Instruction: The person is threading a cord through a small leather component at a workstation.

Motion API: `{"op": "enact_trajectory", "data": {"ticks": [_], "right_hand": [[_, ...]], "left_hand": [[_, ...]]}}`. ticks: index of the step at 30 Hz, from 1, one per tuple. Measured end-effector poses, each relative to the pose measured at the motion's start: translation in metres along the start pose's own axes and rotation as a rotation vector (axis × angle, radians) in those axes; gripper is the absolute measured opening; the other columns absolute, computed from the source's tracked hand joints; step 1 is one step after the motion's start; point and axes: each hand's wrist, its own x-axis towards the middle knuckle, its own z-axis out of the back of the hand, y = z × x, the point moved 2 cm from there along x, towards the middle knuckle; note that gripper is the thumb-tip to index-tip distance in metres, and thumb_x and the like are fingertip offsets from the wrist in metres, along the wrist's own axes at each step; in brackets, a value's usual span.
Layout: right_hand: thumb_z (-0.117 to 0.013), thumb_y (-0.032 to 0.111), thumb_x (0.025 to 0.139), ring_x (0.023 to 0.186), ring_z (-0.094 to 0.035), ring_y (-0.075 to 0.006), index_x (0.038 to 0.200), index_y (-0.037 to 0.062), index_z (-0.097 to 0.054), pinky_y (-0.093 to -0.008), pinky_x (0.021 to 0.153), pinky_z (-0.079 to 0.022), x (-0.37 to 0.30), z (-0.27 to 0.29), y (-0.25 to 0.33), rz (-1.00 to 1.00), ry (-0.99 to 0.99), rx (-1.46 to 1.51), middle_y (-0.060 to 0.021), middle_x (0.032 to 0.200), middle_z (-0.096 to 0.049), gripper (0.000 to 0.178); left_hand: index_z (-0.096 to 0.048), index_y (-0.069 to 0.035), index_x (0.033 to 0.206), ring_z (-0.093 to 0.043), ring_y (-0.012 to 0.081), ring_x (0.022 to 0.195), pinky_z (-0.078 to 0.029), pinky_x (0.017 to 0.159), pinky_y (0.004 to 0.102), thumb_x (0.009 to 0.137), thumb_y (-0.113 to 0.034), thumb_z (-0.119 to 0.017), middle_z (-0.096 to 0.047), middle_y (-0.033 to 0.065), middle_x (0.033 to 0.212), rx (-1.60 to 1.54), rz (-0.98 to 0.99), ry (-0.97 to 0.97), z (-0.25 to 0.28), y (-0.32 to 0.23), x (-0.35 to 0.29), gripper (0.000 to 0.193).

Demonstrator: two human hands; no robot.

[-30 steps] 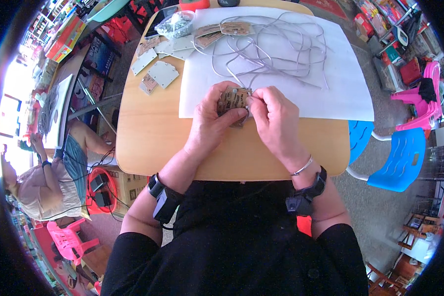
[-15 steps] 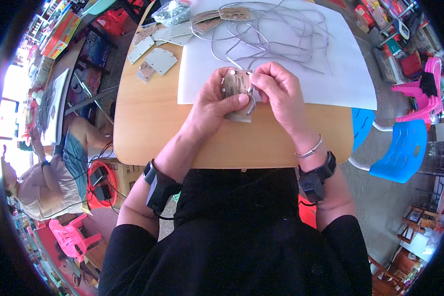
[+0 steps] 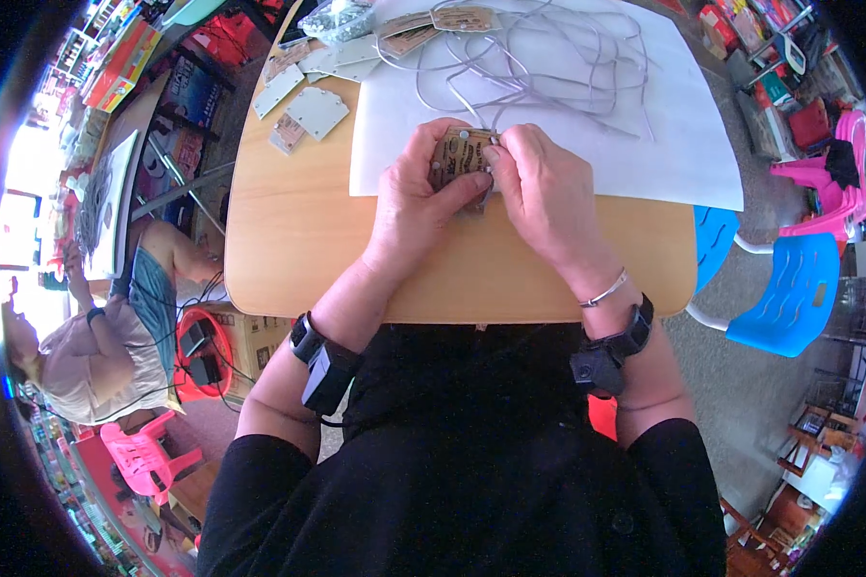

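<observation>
Above the wooden table (image 3: 303, 255), near the edge of a white sheet (image 3: 678, 144), both my hands meet at a small brown printed card (image 3: 460, 154) with round pale studs along its edge. My left hand (image 3: 402, 207) is closed on the card, its thumb across the front and its fingers behind. With thumb and fingers my right hand (image 3: 551, 188) pinches at the card's right edge. A grey cord (image 3: 520, 82) lies in loose loops on the sheet and runs up to the card; how it is fastened there is hidden by my fingers.
Several pale plates (image 3: 318, 112) lie at the table's far left, beside a clear bag of small parts (image 3: 337, 21). More brown cards (image 3: 465, 19) are on the sheet. A blue chair (image 3: 784, 293) stands right of the table. Another person (image 3: 106, 356) sits at the left.
My right hand has turned so its back shows more. The cord piece that hung below its fingers is mostly out of sight, and the card has tilted slightly.
</observation>
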Motion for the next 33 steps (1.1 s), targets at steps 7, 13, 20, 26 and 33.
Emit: {"op": "enact_trajectory", "data": {"ticks": [7, 13, 20, 26, 33], "right_hand": [[-0.054, 0.014, 0.087, 0.062, -0.057, -0.0327, 0.082, 0.0026, -0.048, -0.0404, 0.054, -0.045, -0.002, 0.003, 0.000, -0.058, -0.077, 0.148, -0.0134, 0.072, -0.055, 0.014], [-0.052, 0.021, 0.091, 0.057, -0.056, -0.0257, 0.083, 0.0004, -0.051, -0.0342, 0.055, -0.043, -0.001, -0.004, -0.012, -0.333, -0.029, 0.493, -0.0154, 0.067, -0.055, 0.022], [-0.052, 0.023, 0.091, 0.055, -0.041, -0.0075, 0.083, 0.0012, -0.055, -0.0248, 0.051, -0.035, 0.001, -0.005, -0.014, -0.490, 0.100, 0.840, 0.0021, 0.061, -0.045, 0.023], [-0.051, 0.019, 0.089, 0.055, -0.039, -0.0039, 0.084, 0.0029, -0.055, -0.0211, 0.049, -0.032, 0.002, 0.003, -0.011, -0.563, 0.225, 0.961, 0.0039, 0.063, -0.044, 0.018], [-0.049, 0.024, 0.089, 0.054, -0.039, -0.0046, 0.083, 0.0039, -0.054, -0.0211, 0.047, -0.031, -0.001, 0.001, -0.012, -0.604, 0.194, 1.060, 0.0038, 0.062, -0.044, 0.022]], "left_hand": [[-0.048, -0.004, 0.110, -0.056, 0.0100, 0.085, -0.048, 0.076, 0.0264, 0.076, -0.004, -0.070, -0.058, 0.0022, 0.093, 0.060, 0.023, -0.002, -0.003, 0.001, -0.002, 0.041], [-0.044, 0.000, 0.114, -0.057, 0.0105, 0.083, -0.050, 0.072, 0.0256, 0.077, -0.004, -0.069, -0.058, 0.0058, 0.092, -0.051, 0.031, 0.020, -0.003, 0.006, 0.000, 0.044], [-0.046, -0.002, 0.113, -0.055, 0.0117, 0.086, -0.048, 0.077, 0.0253, 0.077, -0.004, -0.067, -0.056, 0.0027, 0.094, -0.367, 0.191, 0.020, 0.006, 0.003, 0.003, 0.041], [-0.047, -0.003, 0.113, -0.055, 0.0126, 0.088, -0.046, 0.080, 0.0261, 0.077, -0.002, -0.065, -0.056, 0.0020, 0.095, -0.333, 0.226, 0.077, 0.006, 0.002, 0.004, 0.041], [-0.048, -0.004, 0.112, -0.055, 0.0114, 0.089, -0.046, 0.078, 0.0252, 0.075, -0.003, -0.066, -0.056, 0.0015, 0.096, -0.364, 0.229, 0.193, 0.005, 0.006, 0.004, 0.041]]}}
